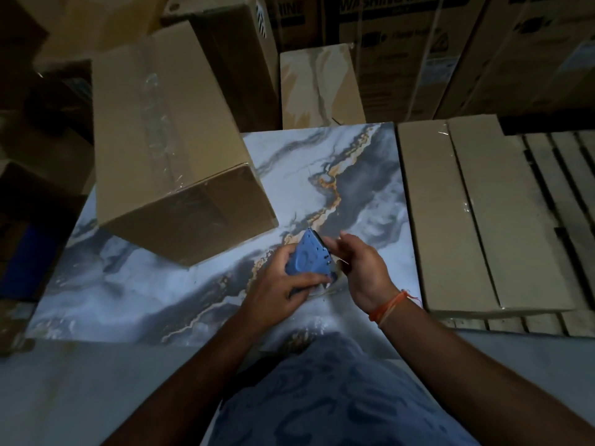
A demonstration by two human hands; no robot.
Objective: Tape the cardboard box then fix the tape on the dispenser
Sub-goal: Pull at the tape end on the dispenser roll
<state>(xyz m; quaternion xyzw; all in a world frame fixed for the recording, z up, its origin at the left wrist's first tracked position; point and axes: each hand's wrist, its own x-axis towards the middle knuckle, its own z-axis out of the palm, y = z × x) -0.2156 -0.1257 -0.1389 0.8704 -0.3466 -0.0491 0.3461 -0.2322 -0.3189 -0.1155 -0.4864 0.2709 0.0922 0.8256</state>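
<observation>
Far cartons [402, 43] read "WASHING MA…"; taped cardboard box [167, 149] sealed; left hand [283, 284] grips blue dispenser [310, 257], right hand [363, 268] loosely curled beside it.

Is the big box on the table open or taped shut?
Shut. The cardboard box has its top flaps closed flat, with a shiny strip of clear tape running along the seam.

Storeroom: stacked appliance cartons [418, 43], pallet [553, 175]
</observation>
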